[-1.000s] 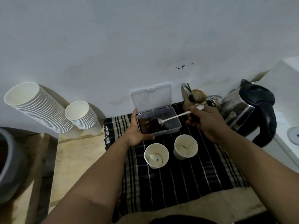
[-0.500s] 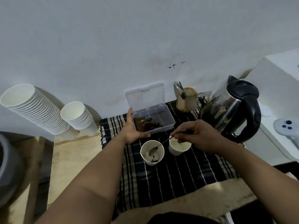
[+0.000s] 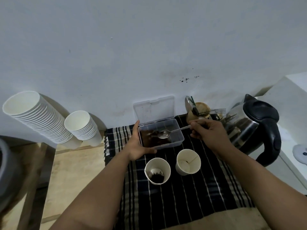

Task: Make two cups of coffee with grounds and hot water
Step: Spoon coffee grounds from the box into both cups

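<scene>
A clear plastic box of coffee grounds stands open on the striped cloth, its lid leaning against the wall. My left hand grips the box's left side and front corner. My right hand pinches the handle of a metal spoon, whose empty bowl hangs over the grounds inside the box. In front of the box stand two white paper cups. The left cup has dark grounds at its bottom. The right cup shows only a speck inside.
A steel kettle with a black handle stands at the right, close to my right wrist. A holder with cutlery sits behind my right hand. Two stacks of paper cups lean at the left. The black striped cloth covers the wooden counter.
The spoon tipped grounds into the left cup and then went back up into the box. My left hand has kept its hold on the box.
</scene>
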